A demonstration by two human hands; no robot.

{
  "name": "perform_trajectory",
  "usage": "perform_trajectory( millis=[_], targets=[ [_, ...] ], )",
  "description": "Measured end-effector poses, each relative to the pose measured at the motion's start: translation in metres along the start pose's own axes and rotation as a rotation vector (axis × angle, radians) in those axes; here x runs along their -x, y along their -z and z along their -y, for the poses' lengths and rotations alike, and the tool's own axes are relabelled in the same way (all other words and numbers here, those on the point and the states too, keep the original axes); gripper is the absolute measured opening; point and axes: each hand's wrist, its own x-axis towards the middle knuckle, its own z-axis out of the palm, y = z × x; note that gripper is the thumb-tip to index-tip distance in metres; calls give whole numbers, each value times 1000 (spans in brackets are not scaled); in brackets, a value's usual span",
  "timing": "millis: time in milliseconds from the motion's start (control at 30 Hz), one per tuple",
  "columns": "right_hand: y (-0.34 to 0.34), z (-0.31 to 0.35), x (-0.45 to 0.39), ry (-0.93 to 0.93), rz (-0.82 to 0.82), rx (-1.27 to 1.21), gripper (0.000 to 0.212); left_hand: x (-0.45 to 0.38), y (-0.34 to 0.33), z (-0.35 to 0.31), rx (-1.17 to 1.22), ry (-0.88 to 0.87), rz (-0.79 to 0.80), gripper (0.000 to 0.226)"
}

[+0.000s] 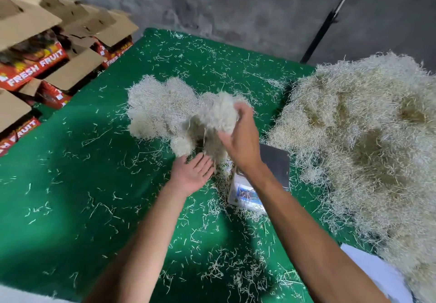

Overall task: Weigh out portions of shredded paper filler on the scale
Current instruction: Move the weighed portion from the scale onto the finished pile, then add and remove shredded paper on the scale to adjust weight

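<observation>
One clump of shredded paper filler [213, 123] we are gripping in the right hand [240, 141], left hand [192, 173] lying open beneath, beside the scale [274, 163]. Strands risk shedding onto the table [70, 184], spoiling the portion.

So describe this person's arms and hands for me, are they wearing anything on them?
Both forearms are bare as far as the frame shows: no sleeves in view. The left hand and right hand have no gloves, and no rings, watch or bracelet can be seen. The arms reach in from the bottom edge.
</observation>
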Motion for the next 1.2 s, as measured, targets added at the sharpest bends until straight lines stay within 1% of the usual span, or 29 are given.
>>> perform_trajectory(
  millis=[33, 67, 100, 133, 167, 200, 267, 333, 400, 467, 533, 600, 700, 767, 833, 867, 900, 967, 1000, 1067, 1200],
  targets=[
    [-6, -1, -6, -22, -88, 20, 70, 1, 2, 1, 46, -5, -4, 61],
    [-9, -5, -19, -63, -90, 58, 71, 1, 6, 3, 62, -21, -30, 59],
    [-11, -11, -30, -100, -7, 170, 75, 1, 7, 4, 82, -24, -54, 57],
    [-14, -18, -32, -158, 127, 289, 81, 0, 7, 5, 82, -32, -78, 56],
    [-16, -29, -24, -216, 255, 350, 86, -2, 8, 7, 94, -27, -83, 54],
    [-17, -44, -11, -279, 330, 393, 90, -5, 9, 10, 82, -20, -77, 52],
    [-10, -79, 19, -422, 396, 472, 90, -9, 9, 20, 8, -6, -74, 46],
    [0, -108, 53, -570, 512, 631, 90, -15, 11, 32, -121, -3, -98, 38],
    [4, -125, 83, -609, 614, 745, 92, -20, 9, 46, -253, 4, -112, 35],
    [5, -131, 89, -575, 626, 754, 94, -29, 11, 61, -302, 33, -133, 34],
    [6, -136, 78, -570, 621, 736, 99, -36, 13, 72, -326, 57, -158, 31],
    [13, -140, 70, -547, 655, 755, 100, -41, 14, 81, -355, 72, -178, 28],
    [26, -145, 65, -488, 703, 779, 93, -41, 14, 96, -391, 69, -183, 27],
    [39, -145, 57, -494, 707, 695, 85, -38, 10, 105, -419, 52, -177, 24],
    [56, -149, 59, -498, 597, 531, 72, -34, 4, 116, -466, 52, -152, 22],
    [65, -154, 67, -459, 515, 487, 64, -34, 0, 123, -486, 48, -138, 22],
    [76, -159, 79, -413, 446, 477, 57, -33, -3, 130, -499, 47, -124, 22],
    [99, -178, 111, -393, 380, 486, 51, -32, -9, 147, -539, 62, -102, 25],
    [111, -190, 126, -408, 376, 521, 51, -31, -11, 157, -566, 76, -92, 26],
    [137, -217, 149, -458, 415, 666, 55, -29, -15, 180, -604, 105, -85, 30],
    [180, -266, 167, -587, 571, 940, 82, -25, -23, 230, -639, 168, -72, 33]
  ],
)
